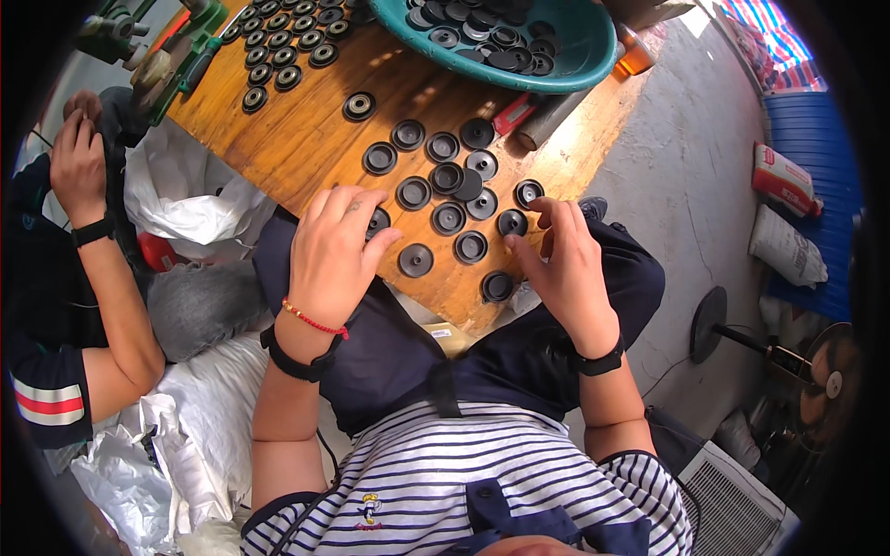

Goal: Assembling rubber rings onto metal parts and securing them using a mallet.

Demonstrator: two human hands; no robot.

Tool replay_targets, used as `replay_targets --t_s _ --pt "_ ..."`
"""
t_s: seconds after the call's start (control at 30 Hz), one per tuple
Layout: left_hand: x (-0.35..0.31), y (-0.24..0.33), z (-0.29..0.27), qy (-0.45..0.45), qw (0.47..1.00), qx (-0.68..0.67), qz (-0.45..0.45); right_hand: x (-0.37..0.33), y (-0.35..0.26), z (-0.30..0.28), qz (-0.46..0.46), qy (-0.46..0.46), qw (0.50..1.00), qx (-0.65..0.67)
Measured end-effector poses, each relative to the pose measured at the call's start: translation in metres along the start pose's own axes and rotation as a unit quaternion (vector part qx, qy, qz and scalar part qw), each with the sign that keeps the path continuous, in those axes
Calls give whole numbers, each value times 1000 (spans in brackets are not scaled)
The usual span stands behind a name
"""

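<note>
Above the near left part of the wooden table, my left hand point(336, 232) has its fingers spread. Its thumb and fingertips are around a black round wheel-like part point(377, 222), partly hidden by the hand. On the right, my right hand point(565, 259) curves loosely about another black wheel point(512, 223), the thumb at its near rim and the forefinger beside its far right edge. Neither wheel appears lifted. Between my hands lie several similar wheels point(449, 218), some with a centre hub, and a flat black disc point(468, 184) leaning over its neighbours.
A teal basin point(519, 82) of black discs stands at the table's far side. Bearing-fitted wheels point(287, 78) lie in rows at far left, near a green metal tool point(190, 69). A dark tube point(552, 120) lies below the basin. A co-worker's arm point(116, 278) is at left.
</note>
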State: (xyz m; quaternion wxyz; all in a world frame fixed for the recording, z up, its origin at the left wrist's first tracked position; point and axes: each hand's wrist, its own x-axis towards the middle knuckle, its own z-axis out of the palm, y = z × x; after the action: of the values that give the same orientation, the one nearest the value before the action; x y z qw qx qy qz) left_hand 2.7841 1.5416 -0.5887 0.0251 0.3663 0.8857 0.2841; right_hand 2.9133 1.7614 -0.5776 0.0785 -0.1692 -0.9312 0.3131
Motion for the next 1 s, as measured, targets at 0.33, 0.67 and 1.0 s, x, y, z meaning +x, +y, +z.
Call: replay_targets --t_s 0.33,0.67,1.0 --pt "-27 24 -2 -9 946 -312 -85 -11 3 -1 -63 -44 995 58" --pt "-30 32 15 -18 994 -106 -28 36 -8 14 -94 -31 995 -16" --pt "-26 27 27 32 993 -117 -2 39 -18 17 -80 -86 992 -47"
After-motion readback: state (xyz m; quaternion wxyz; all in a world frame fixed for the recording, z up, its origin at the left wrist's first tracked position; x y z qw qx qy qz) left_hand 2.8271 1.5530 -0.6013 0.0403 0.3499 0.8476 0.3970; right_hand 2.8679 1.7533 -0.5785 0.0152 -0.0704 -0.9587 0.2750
